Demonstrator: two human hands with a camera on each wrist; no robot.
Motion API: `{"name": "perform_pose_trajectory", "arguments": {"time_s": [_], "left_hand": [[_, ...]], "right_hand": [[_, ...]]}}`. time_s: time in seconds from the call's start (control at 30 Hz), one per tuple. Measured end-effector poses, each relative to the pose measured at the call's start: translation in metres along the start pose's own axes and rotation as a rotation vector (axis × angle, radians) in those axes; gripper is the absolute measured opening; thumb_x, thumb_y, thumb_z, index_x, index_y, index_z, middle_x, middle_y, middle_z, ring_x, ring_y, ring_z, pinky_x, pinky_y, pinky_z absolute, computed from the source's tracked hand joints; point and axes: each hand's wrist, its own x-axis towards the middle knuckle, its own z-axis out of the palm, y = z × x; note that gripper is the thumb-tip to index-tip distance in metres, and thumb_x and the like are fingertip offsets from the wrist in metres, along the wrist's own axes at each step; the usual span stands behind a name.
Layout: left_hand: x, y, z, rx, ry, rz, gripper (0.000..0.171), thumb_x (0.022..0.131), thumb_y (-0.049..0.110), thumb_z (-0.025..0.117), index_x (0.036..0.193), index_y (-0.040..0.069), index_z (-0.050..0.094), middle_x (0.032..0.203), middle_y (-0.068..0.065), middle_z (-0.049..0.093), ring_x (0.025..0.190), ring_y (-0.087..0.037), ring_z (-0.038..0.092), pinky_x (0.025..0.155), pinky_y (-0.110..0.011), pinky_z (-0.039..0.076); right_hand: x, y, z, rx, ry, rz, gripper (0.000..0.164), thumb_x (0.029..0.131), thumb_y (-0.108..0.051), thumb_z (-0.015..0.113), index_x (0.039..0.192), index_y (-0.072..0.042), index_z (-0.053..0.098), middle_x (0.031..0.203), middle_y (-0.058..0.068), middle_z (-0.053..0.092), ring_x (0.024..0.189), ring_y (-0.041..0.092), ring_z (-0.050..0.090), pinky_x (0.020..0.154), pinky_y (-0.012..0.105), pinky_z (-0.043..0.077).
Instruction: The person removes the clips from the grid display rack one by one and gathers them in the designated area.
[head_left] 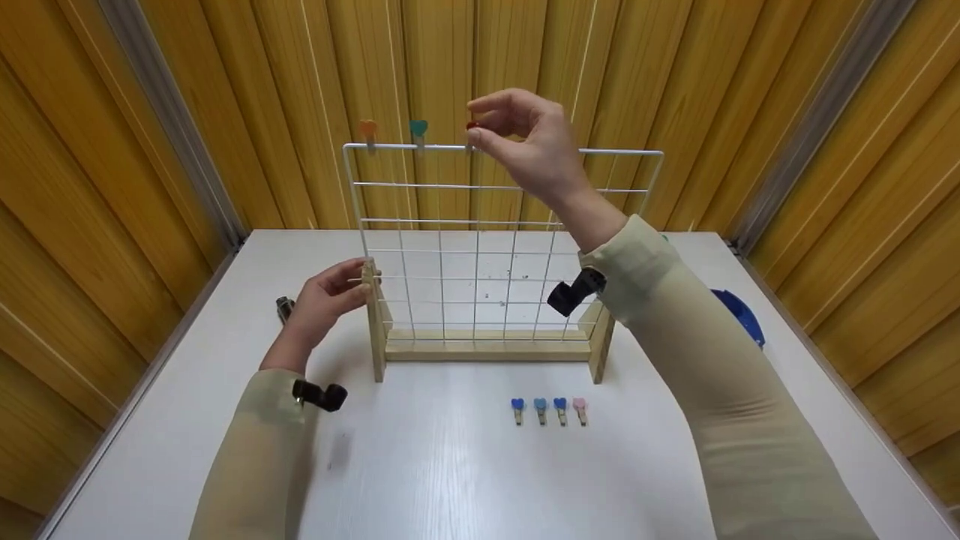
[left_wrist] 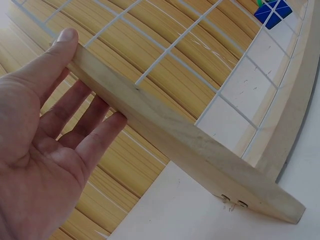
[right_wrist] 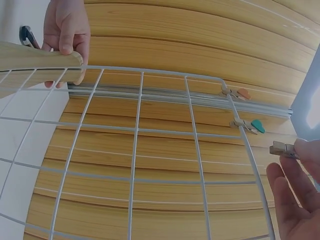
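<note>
My right hand (head_left: 536,146) pinches a small wooden clothespin (right_wrist: 281,149) with a red heart (head_left: 472,126) between thumb and fingers. In the right wrist view the clothespin's tip points toward the top wire of a white wire grid rack (head_left: 450,221), a small gap from it. Clipped on that top wire are an orange heart clothespin (head_left: 367,130) and a teal heart clothespin (head_left: 419,130). My left hand (head_left: 322,300) grips the upper end of the rack's left wooden upright (left_wrist: 165,120), thumb on one side and fingers on the other.
On the white table (head_left: 420,450) before the rack lies a row of several heart clothespins, among them a pink heart clothespin (head_left: 580,409). A blue container (head_left: 739,315) stands right, partly behind the right sleeve. A dark object (head_left: 285,307) lies left. Wood-patterned walls enclose the table.
</note>
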Motion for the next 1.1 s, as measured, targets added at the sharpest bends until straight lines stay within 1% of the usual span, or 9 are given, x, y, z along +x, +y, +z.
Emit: {"name": "perform_pose_trajectory", "arguments": {"time_s": [0.1,0.2,0.27,0.43,0.57,0.7,0.83,0.93,1.1], "left_hand": [[0.000,0.000,-0.001,0.002,-0.006,0.005,0.055,0.097,0.023,0.073,0.148,0.011,0.054,0.135,-0.009,0.065,0.113,-0.008,0.066,0.097,-0.022,0.058],[0.000,-0.001,-0.002,-0.001,-0.010,0.006,0.056,0.097,0.023,0.073,0.148,0.011,0.054,0.138,-0.013,0.064,0.113,-0.008,0.067,0.097,-0.022,0.058],[0.000,-0.001,-0.002,0.000,-0.011,0.005,0.055,0.098,0.023,0.072,0.148,0.011,0.054,0.139,-0.014,0.063,0.113,-0.008,0.067,0.097,-0.022,0.058],[-0.001,0.000,-0.003,0.006,-0.009,0.006,0.055,0.098,0.025,0.072,0.148,0.013,0.054,0.136,-0.009,0.065,0.113,-0.007,0.067,0.097,-0.022,0.058],[-0.001,0.000,-0.004,-0.001,-0.005,0.005,0.055,0.098,0.024,0.072,0.148,0.012,0.054,0.132,-0.004,0.066,0.113,-0.007,0.067,0.097,-0.022,0.058],[0.000,-0.001,-0.004,-0.001,-0.003,0.003,0.054,0.097,0.023,0.073,0.148,0.014,0.055,0.132,-0.005,0.066,0.114,-0.009,0.066,0.097,-0.022,0.058],[0.000,0.000,-0.003,0.010,0.002,0.002,0.053,0.098,0.022,0.071,0.148,0.014,0.055,0.135,-0.008,0.064,0.114,-0.009,0.066,0.097,-0.021,0.057],[0.000,0.001,-0.003,0.015,0.004,0.002,0.053,0.099,0.021,0.070,0.149,0.013,0.054,0.134,-0.006,0.065,0.114,-0.008,0.065,0.098,-0.021,0.057],[-0.001,0.002,-0.002,0.015,-0.001,0.006,0.053,0.099,0.021,0.070,0.149,0.012,0.054,0.131,-0.001,0.067,0.113,-0.006,0.066,0.097,-0.020,0.057]], "right_hand": [[-0.004,0.001,-0.001,0.068,-0.024,0.007,0.015,0.092,0.003,0.070,0.107,0.005,0.071,0.090,0.007,0.076,0.077,0.013,0.071,0.074,0.025,0.059],[-0.009,0.002,-0.002,0.074,-0.052,0.028,0.013,0.094,0.002,0.068,0.106,0.006,0.071,0.086,-0.002,0.073,0.073,0.013,0.071,0.067,0.023,0.057],[-0.013,0.004,-0.003,0.068,-0.062,0.041,0.013,0.094,0.001,0.068,0.106,0.005,0.072,0.085,-0.004,0.073,0.072,0.012,0.071,0.067,0.024,0.058],[-0.024,0.009,-0.007,0.058,-0.086,0.064,0.018,0.091,0.001,0.071,0.108,0.003,0.073,0.093,0.001,0.073,0.077,0.013,0.073,0.073,0.025,0.061],[-0.036,0.012,-0.011,0.042,-0.113,0.072,0.025,0.090,0.000,0.074,0.115,0.003,0.070,0.103,0.014,0.072,0.083,0.016,0.074,0.079,0.025,0.062],[-0.048,0.015,-0.014,0.045,-0.122,0.075,0.027,0.090,0.001,0.074,0.117,0.004,0.068,0.108,0.023,0.071,0.086,0.017,0.075,0.082,0.027,0.063],[-0.060,0.018,-0.018,0.037,-0.124,0.072,0.023,0.090,0.001,0.075,0.112,0.003,0.070,0.104,0.015,0.075,0.087,0.015,0.075,0.083,0.027,0.064],[-0.071,0.022,-0.023,0.040,-0.130,0.076,0.022,0.090,0.002,0.075,0.111,0.004,0.070,0.102,0.010,0.075,0.087,0.016,0.076,0.084,0.028,0.064],[-0.092,0.030,-0.030,0.018,-0.134,0.096,0.021,0.089,0.002,0.075,0.110,0.004,0.072,0.102,0.008,0.076,0.089,0.015,0.076,0.084,0.027,0.063]]}}
